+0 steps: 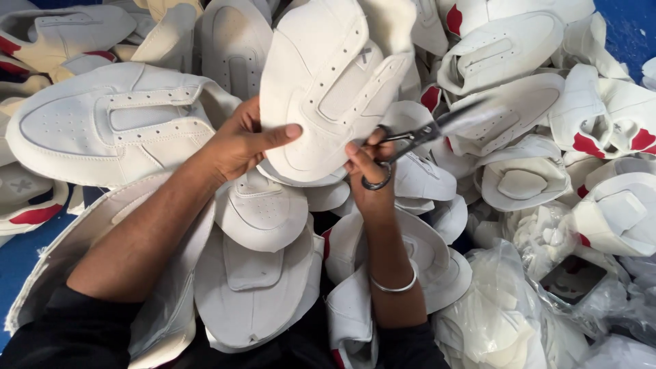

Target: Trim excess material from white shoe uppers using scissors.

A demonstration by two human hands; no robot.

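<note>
Head view is showing a white shoe upper (328, 82) being held up above a heap of similar pieces, just ahead of the person's chest. The left hand (242, 140) is gripping its lower left edge, thumb pressed across the face. The right hand (369, 171) is closed around a pair of scissors (417, 140) — one finger is sitting through the dark ring handle — and its fingertips are touching the upper's lower right edge. The blades are pointing up and to the right, blurred, so I cannot tell whether they are apart or together.

The likely trouble, as I judge it: the blades are working close to the stitched edge and to the left thumb, so a slip could nick the material or the skin. The upper is being pinched only at its bottom, so it may flop or twist.

Room is tight — the pile of white uppers (519, 137), some with red patches, is crowding every side, touching and overlapping. Crinkled clear plastic bags (499, 314) are lying at lower right, with a dark phone (572, 279) resting among them. Blue floor (20, 256) is showing only at the far left and top right corner.
</note>
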